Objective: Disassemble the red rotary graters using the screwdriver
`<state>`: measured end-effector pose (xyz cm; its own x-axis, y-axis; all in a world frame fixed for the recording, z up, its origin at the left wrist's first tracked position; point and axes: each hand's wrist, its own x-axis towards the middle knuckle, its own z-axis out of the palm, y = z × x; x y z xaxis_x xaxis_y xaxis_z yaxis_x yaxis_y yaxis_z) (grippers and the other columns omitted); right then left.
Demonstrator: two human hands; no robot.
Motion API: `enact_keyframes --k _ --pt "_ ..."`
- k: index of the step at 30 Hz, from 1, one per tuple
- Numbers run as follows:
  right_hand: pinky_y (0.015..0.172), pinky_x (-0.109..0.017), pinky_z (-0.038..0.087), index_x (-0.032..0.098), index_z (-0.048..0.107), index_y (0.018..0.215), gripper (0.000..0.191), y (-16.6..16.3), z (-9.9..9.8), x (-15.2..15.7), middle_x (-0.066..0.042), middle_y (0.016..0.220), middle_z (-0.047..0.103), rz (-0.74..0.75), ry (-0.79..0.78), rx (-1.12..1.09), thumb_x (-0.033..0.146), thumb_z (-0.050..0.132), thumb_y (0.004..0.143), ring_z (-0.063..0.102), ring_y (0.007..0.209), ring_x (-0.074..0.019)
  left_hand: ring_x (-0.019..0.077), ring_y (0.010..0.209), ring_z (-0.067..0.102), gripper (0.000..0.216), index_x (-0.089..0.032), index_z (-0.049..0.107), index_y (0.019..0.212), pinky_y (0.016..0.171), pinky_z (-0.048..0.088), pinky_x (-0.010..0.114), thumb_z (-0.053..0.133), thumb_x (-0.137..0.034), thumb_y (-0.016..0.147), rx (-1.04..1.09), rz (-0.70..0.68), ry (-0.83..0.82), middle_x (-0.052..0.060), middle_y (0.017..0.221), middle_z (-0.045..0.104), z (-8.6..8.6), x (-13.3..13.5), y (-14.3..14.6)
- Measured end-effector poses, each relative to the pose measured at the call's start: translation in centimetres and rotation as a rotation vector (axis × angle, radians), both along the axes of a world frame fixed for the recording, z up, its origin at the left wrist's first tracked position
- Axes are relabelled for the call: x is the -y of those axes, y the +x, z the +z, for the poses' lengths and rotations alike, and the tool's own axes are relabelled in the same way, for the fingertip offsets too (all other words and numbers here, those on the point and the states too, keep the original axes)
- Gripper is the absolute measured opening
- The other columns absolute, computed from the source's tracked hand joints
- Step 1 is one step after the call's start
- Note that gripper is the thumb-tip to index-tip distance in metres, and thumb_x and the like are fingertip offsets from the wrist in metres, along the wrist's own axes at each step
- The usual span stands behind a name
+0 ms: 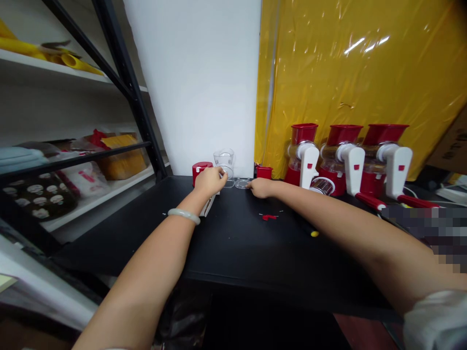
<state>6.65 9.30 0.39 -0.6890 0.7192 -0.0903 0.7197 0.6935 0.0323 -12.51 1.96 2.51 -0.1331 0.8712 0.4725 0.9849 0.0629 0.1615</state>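
My left hand (211, 180) is closed, its fingertips on a clear plastic housing (224, 158) by the wall. A red base (202, 166) stands just behind that hand, and a white crank arm (208, 206) lies partly hidden under the wrist. To the right, my right hand (261, 187) pinches the edge of a flat clear plastic disc (242, 183) on the black table. Beyond it is a red hopper (264, 172). Small red parts (269, 217) with thin metal pieces lie nearer to me.
Three rotary graters (306, 150) with white cranks stand at the right before yellow wrapping (346, 73). A metal grating drum (323, 185) sits beside them. Under my right forearm lies a yellow-tipped dark tool (314, 234). Shelving (136, 112) with packed goods borders the left.
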Motion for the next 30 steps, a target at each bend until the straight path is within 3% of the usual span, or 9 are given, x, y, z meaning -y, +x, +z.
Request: enact_keyframes --k 7,14,30 --pt "0.099 -0.026 0.047 0.013 0.065 0.129 0.049 -0.17 0.27 -0.55 -0.013 0.132 0.065 -0.002 0.005 -0.039 0.008 0.047 0.083 0.063 0.121 -0.0239 0.0277 0.096 0.070 0.037 -0.023 0.075 0.099 0.080 0.054 0.035 0.046 -0.045 0.090 -0.004 -0.004 0.008 0.009 0.095 0.075 -0.05 0.00 -0.08" --pt "0.103 -0.026 0.045 0.014 0.050 0.145 0.060 -0.41 0.12 -0.66 -0.012 0.142 0.056 0.000 0.009 -0.085 0.009 0.047 0.085 0.057 0.129 -0.0229 0.0281 0.096 0.070 0.036 -0.024 0.075 0.099 0.079 0.054 0.036 0.046 -0.043 0.089 -0.011 -0.010 0.023 0.009 0.095 0.076 0.02 0.10 0.03" --pt "0.106 -0.028 0.043 0.014 0.054 0.142 0.060 -0.66 0.42 0.05 -0.012 0.141 0.057 -0.001 -0.063 -0.076 0.005 0.046 0.083 0.056 0.130 -0.0256 0.0299 0.096 0.069 0.036 -0.024 0.075 0.099 0.079 0.054 0.037 0.046 -0.043 0.089 -0.008 -0.012 0.029 0.010 0.094 0.075 0.01 0.00 -0.04"
